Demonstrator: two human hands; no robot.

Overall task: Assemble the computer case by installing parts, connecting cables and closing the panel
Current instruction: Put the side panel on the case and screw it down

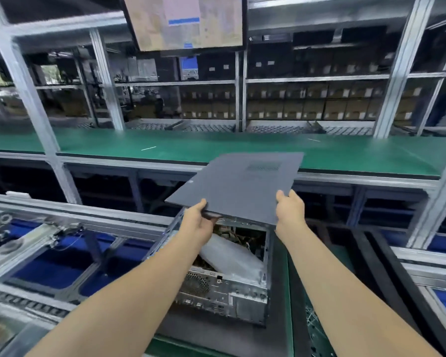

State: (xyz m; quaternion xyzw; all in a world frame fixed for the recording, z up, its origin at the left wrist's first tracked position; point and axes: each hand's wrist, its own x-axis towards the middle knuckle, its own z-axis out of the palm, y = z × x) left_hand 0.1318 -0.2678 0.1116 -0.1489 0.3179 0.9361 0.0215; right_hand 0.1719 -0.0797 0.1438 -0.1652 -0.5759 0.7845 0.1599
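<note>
A dark grey side panel (238,185) with a small vent grille near its far right corner hovers flat above the open computer case (224,289). My left hand (198,224) grips the panel's near edge on the left. My right hand (290,208) grips the same near edge on the right. The case lies on its side with its open face up and its rear ports toward me. Inside it I see tangled cables and a pale plastic bag (229,256). The panel hides the far part of the case.
The case rests on a green-edged pallet (289,305) on the conveyor line. A long green bench (139,144) runs across behind it, under a metal frame (29,91) with a monitor (188,21) overhead. Blue-floored conveyor bays (49,269) lie to the left. Shelves of boxes fill the back.
</note>
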